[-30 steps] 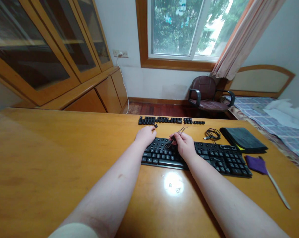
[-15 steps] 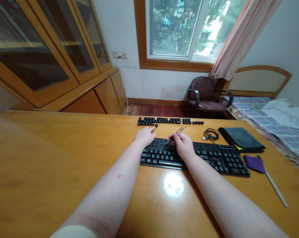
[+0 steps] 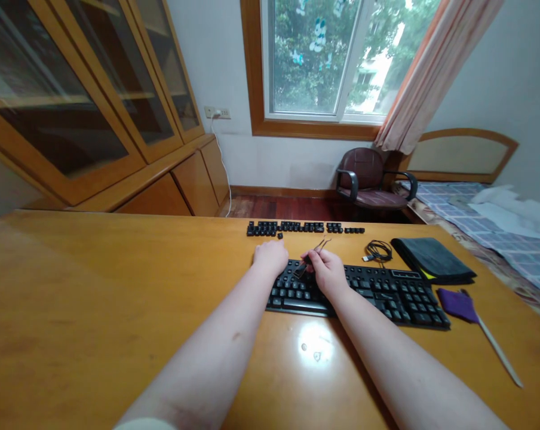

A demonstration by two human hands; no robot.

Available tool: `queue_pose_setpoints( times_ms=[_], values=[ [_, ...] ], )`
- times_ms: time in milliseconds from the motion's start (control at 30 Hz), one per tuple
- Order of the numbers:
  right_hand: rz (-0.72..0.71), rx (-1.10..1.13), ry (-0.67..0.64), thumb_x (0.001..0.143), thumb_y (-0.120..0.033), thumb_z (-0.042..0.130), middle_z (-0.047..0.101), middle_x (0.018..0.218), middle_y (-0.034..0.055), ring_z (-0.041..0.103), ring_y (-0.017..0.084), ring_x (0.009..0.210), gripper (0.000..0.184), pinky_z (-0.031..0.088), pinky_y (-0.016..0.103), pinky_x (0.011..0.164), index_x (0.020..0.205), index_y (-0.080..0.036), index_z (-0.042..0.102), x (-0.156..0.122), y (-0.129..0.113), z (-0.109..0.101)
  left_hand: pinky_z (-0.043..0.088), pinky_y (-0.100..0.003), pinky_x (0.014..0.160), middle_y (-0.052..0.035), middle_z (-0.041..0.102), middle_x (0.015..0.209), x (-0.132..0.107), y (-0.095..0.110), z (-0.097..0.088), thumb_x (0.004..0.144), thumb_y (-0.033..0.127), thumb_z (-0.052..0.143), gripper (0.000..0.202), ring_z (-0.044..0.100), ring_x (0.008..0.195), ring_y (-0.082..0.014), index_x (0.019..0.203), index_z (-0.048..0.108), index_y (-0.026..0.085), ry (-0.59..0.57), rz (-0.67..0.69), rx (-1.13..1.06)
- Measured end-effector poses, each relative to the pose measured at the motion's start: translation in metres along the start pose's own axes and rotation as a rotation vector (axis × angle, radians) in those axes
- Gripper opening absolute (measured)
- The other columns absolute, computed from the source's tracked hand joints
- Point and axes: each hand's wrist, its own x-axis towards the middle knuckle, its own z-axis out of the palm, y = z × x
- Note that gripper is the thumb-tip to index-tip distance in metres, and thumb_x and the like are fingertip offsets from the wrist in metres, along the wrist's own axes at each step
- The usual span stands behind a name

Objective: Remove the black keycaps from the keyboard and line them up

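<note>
A black keyboard [image 3: 404, 298] lies on the desk, its upper rows stripped of their keycaps. My left hand [image 3: 272, 257] is over the keyboard's upper left corner, with its fingers bent down out of sight, so what they hold, if anything, is hidden. Over the upper middle of the keyboard, my right hand [image 3: 330, 269] is closed around a wire keycap puller [image 3: 300, 272]. The puller's thin wire ends point up and away, and its dark handle end points down to the left. One loose keycap [image 3: 279, 236] sits just beyond my left hand.
Removed keycaps [image 3: 263, 229] stand in rows along the desk's far edge. A coiled USB cable [image 3: 378, 251], a folded dark cloth [image 3: 433, 258] and a purple-headed duster with a pale handle [image 3: 458, 304] lie to the right. A chair [image 3: 364, 176] stands beyond the wooden desk [image 3: 95, 298].
My left hand has drawn back from the loose keycap and moved right over the keyboard, its fingers now bent down. My right hand still holds the puller. The view has tilted up slightly.
</note>
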Motion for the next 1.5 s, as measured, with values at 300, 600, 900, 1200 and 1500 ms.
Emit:
queue_pose_setpoints(
  times_ms=[300, 600, 900, 1200, 1500],
  values=[
    [0.001, -0.016, -0.004, 0.083, -0.050, 0.047, 0.067, 0.069, 0.0054, 0.055, 0.013, 0.052, 0.042, 0.046, 0.025, 0.053, 0.083, -0.015, 0.068, 0.000, -0.001, -0.001, 0.045, -0.039, 0.080, -0.0150, 0.064, 0.104, 0.003, 0.001, 0.004, 0.083, 0.026, 0.036, 0.036, 0.060, 0.094, -0.0274, 0.112, 0.056, 0.018, -0.011, -0.037, -0.034],
    [-0.003, -0.020, 0.016, 0.082, -0.051, 0.047, 0.066, 0.068, 0.0055, 0.054, 0.013, 0.051, 0.042, 0.045, 0.025, 0.053, 0.081, -0.015, 0.068, -0.001, -0.001, -0.001, 0.044, -0.036, 0.083, -0.0144, 0.063, 0.109, 0.007, -0.003, 0.005, 0.081, 0.027, 0.040, 0.042, 0.059, 0.099, -0.0259, 0.120, 0.052, 0.018, -0.024, -0.043, -0.089],
    [-0.014, -0.020, 0.009, 0.083, -0.050, 0.046, 0.064, 0.065, 0.0046, 0.053, 0.013, 0.051, 0.041, 0.044, 0.025, 0.052, 0.079, -0.015, 0.067, 0.000, 0.001, -0.001, 0.044, -0.035, 0.085, -0.0147, 0.063, 0.110, 0.007, -0.005, 0.004, 0.084, 0.028, 0.037, 0.038, 0.059, 0.101, -0.0259, 0.112, 0.058, 0.016, -0.006, -0.054, -0.127],
    [-0.008, -0.011, 0.005, 0.082, -0.052, 0.046, 0.066, 0.067, 0.0049, 0.054, 0.013, 0.051, 0.042, 0.044, 0.025, 0.052, 0.079, -0.015, 0.067, 0.000, -0.002, 0.000, 0.045, -0.036, 0.083, -0.0144, 0.064, 0.108, 0.010, -0.007, 0.008, 0.082, 0.028, 0.039, 0.037, 0.060, 0.098, -0.0262, 0.112, 0.057, 0.017, 0.020, -0.054, -0.142],
    [-0.017, -0.020, 0.007, 0.083, -0.051, 0.046, 0.066, 0.066, 0.0046, 0.054, 0.013, 0.051, 0.041, 0.044, 0.025, 0.053, 0.077, -0.016, 0.066, 0.000, -0.001, -0.001, 0.044, -0.036, 0.085, -0.0153, 0.063, 0.111, 0.008, -0.004, 0.003, 0.082, 0.029, 0.040, 0.040, 0.059, 0.099, -0.0263, 0.117, 0.054, 0.016, 0.000, -0.076, -0.140]
  ],
)
